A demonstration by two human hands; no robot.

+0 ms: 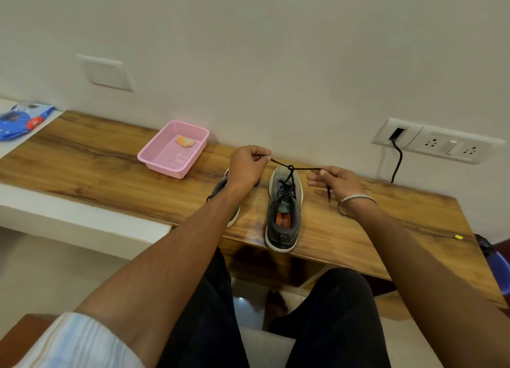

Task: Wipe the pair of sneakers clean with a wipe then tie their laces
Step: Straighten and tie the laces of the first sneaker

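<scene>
Where the wooden table (116,158) edge runs nearest, the right sneaker (284,207) stands heel toward the person, toe to the wall, long axis straight away. Right hand (338,184) pinches one lace end (303,169), other fingers loosely spread. Left hand (247,166) pinches the other end, taut. Beneath its wrist, the left sneaker (223,195), mostly hidden, probably parallel. Beyond-left: pink basket (165,158).

Two sneakers (284,205) side by side on table (110,158) at frame centre, basket (173,149) upper left of them holding wipe (185,141), socket panel (438,144) on wall upper right.
</scene>
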